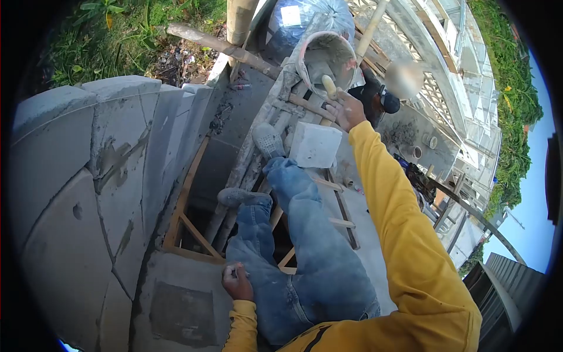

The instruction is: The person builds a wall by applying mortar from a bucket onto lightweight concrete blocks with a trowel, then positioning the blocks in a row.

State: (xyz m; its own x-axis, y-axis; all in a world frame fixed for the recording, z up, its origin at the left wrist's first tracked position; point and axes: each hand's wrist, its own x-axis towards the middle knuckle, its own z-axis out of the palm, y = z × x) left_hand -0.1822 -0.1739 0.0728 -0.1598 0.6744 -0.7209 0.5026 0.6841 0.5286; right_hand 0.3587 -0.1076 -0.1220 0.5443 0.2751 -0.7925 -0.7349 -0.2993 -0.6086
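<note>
A mortar-caked bucket (346, 50) stands tilted at the far end of the planks, with grey mortar inside. From its mouth sticks a tool with a pale, rounded handle (329, 87); its working end sits in the bucket and I cannot make out its shape. My right hand (352, 111) is stretched out by the handle's end, thumb and fingers apart. Low beside my thigh, my left hand (238, 284) is curled closed; whether it holds anything is hidden. A pale block (315, 144) rests on the planks, just below my right hand.
A wall of pale blocks (64, 170) rises on the left. Mortar-covered planks (249, 144) and a wooden frame (202, 237) span a dark opening under my legs. Bamboo poles (240, 23) stand at the back. Another person (372, 97) is below, beyond the bucket.
</note>
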